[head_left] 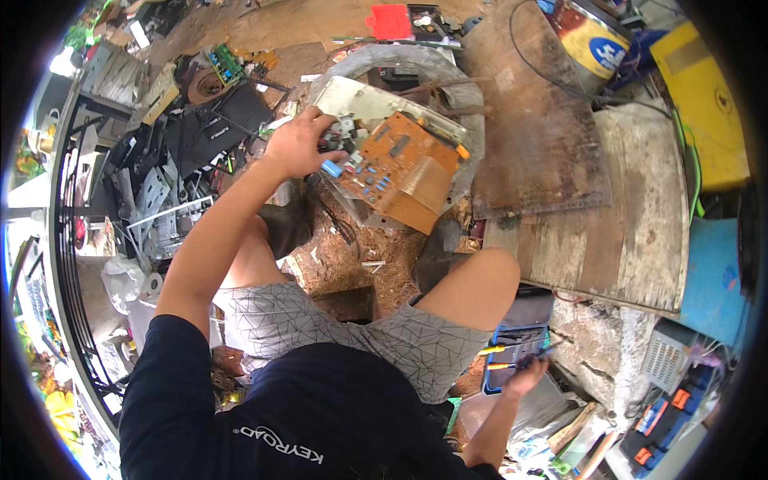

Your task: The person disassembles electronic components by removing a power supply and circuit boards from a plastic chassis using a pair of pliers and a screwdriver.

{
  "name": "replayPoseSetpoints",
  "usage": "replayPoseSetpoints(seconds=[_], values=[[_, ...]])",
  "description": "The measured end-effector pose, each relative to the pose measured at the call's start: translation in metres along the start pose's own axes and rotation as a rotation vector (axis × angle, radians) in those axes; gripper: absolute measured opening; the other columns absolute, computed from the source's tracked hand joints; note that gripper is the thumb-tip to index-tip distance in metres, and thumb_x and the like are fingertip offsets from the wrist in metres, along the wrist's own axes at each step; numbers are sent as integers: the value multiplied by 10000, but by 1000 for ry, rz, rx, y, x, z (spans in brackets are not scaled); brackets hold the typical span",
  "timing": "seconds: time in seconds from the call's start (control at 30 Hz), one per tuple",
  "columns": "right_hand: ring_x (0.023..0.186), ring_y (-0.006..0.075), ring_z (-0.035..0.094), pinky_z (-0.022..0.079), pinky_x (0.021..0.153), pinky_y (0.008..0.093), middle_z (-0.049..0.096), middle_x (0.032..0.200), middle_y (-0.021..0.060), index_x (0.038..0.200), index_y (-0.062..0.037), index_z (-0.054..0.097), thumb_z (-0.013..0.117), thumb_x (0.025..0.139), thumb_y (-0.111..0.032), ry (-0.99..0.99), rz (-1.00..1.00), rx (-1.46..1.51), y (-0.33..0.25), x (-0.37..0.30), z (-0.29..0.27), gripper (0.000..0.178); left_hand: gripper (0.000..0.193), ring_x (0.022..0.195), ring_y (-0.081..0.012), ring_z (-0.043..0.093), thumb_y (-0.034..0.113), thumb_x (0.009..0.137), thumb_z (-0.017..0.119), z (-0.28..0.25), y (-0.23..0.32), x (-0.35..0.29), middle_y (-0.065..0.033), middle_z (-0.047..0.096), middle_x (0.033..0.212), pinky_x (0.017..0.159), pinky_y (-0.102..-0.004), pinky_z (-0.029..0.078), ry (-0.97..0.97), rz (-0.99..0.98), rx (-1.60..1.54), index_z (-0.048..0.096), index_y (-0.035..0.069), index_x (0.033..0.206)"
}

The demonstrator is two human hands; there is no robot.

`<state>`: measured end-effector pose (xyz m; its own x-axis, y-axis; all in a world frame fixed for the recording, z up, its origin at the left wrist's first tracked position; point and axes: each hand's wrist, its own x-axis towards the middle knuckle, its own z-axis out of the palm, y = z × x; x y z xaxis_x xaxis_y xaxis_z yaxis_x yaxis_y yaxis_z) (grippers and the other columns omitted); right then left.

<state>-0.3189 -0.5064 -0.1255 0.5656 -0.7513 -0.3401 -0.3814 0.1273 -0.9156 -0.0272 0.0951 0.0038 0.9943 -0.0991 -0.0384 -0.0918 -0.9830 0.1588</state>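
Observation:
An orange-brown circuit board (408, 160) with blue and dark parts lies tilted over a pale plastic panel (350, 92), above a round grey stand (472, 152). My left hand (300, 144) grips the left edge of the board, its fingers curled by a cluster of metal parts and a blue component. Low on the right, my right hand (528, 378) is closed round a dark-handled tool (534, 358), which looks like a screwdriver. It is over a blue tray (518, 336), where yellow-handled tools (493, 350) lie.
Wooden boards (616, 216) and a rusty sheet (536, 120) lie to the right, with a yellow case (704, 104) beyond. Dismantled black and metal parts (176, 176) crowd the left. A red plastic piece (389, 22) sits at the far side. My knees flank the stand.

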Motion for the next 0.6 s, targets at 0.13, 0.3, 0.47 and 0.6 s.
replayPoseSetpoints(seconds=[0.13,0.3,0.47,0.6], values=[[642,64,448,342,542,203,566,848,27,1339,-26,485,472,959,-188,-449,-361,-164,-186,-72,79,413,613,983,-319,648,521,786,695,5,3,5,-123,637,1084,830,-425,528,1,60,-42,562,132,1240],[698,194,581,456,648,324,639,798,83,1155,4,658,603,897,-107,-851,-1035,-908,-319,-143,266,286,558,968,-305,662,477,773,721,3,-1,11,-123,673,1023,817,-425,534,-69,36,-128,587,133,1191],[734,359,611,483,677,418,633,800,163,1026,-48,701,652,857,-160,-1123,-1484,-1256,-336,-196,436,208,520,997,-271,647,455,752,748,-1,-7,14,-99,669,1018,827,-397,529,-116,8,-177,609,133,1136],[807,363,632,507,731,462,643,830,174,963,-69,719,629,850,-193,-1166,-1529,-1371,-325,-207,482,191,497,1026,-257,621,404,734,766,-2,-11,13,-90,671,1014,830,-400,531,-78,56,-163,609,121,1111]])
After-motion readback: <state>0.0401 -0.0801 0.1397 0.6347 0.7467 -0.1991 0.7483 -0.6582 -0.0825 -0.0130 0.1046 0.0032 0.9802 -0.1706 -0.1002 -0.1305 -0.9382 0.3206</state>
